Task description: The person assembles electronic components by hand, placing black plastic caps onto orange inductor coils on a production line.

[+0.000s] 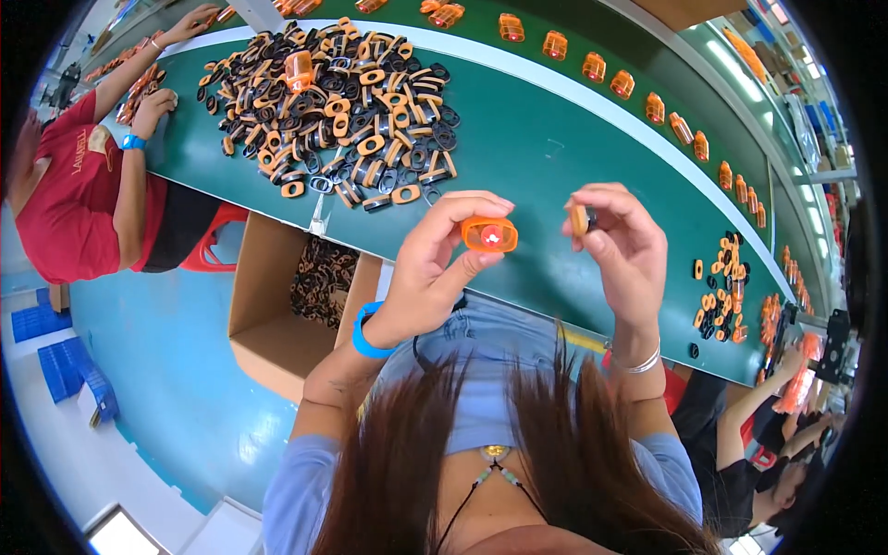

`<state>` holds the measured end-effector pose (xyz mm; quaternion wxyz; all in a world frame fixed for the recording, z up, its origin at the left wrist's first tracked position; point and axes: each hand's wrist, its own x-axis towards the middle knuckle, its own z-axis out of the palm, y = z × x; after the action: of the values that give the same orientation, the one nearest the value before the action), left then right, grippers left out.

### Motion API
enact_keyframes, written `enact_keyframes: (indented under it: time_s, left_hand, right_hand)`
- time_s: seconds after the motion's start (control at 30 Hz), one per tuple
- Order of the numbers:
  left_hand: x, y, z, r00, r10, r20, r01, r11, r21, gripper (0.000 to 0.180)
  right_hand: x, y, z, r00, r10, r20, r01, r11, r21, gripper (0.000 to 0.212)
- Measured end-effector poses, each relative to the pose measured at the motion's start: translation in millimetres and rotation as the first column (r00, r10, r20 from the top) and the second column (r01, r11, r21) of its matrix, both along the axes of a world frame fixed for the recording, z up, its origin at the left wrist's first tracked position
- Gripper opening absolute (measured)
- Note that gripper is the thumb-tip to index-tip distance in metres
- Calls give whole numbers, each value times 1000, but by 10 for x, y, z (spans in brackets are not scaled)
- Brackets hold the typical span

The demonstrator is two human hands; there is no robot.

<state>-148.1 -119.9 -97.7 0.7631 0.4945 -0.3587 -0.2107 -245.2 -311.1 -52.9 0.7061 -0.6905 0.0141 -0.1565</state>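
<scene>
Holds both hands over a green table [527, 139], with the wrists near its close edge. Has a bare gap between the left fingers and the right fingers, and more bare green past the fingertips, up to a white strip [546, 81] along the far side. Has less room to the left of the left fingers, because of a big heap of orange and black rings [361, 120] there. Has a bare patch to the right of the right fingers, then a small bunch of loose rings [717, 296], well apart from them. Has a row of orange cases [555, 44] beyond the white strip, well past all the fingers. Has a brown box [264, 287] off the close edge, behind and to the left of the left fingers, with more rings inside.

Pinches a clear orange case [488, 234] with the left hand [421, 264], pressing with the thumb on the near side and the pointer finger on the far side. Has its oval end facing up, with the long way going left to right. Shows a red and white bit in the oval; cannot tell its depth.

Pinches one small ring [579, 222] between the thumb and pointer finger of the right hand [629, 245], near the case but not touching it. Stands this ring almost on its side, with the long way going away from the body, orange toward the case and black toward the palm. Bends the other right fingers loosely. Cannot tell the pose of all the other left fingers.
</scene>
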Motion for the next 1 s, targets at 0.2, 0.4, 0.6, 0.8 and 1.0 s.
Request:
enact_keyframes:
  time_s: [0.2,0.4,0.6,0.8,1.0]
  left_hand:
    - [-59,26,66,943,183,279,-223,968,117,31]
    - [-113,9,204,852,252,459,-364,915,174,37]
    - [-136,-1,239,851,246,465,-387,891,237,38]
    - [-145,-44,264,841,230,489,-381,894,236,40]
    - [-156,-65,285,823,227,521,-389,893,225,38]
  right_hand:
    - [13,261,229,918,-7,397,307,646,-699,31]
    - [83,335,145,908,42,418,328,549,-768,27]
    - [75,327,113,912,57,406,319,525,-789,27]
    - [73,318,115,907,53,417,328,532,-781,26]
    - [57,317,124,904,45,425,331,554,-764,25]
